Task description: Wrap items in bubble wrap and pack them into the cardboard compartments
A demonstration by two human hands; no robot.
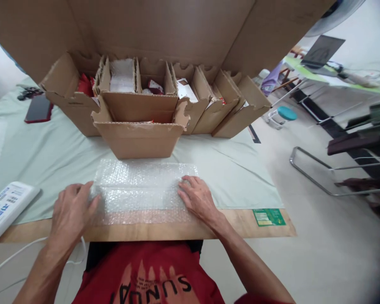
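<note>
A sheet of clear bubble wrap lies flat on the pale green cloth near the table's front edge. My left hand rests on its left end, fingers spread and flat. At the right end my right hand presses down, fingers stretched out flat too. Neither hand holds anything. Just behind the wrap stands an open cardboard box with its flaps up.
A row of several open cardboard bins with packets and bubble wrap stands behind, under a big cardboard sheet. A white power strip lies at the left, a dark phone at the far left, a green card at the right corner.
</note>
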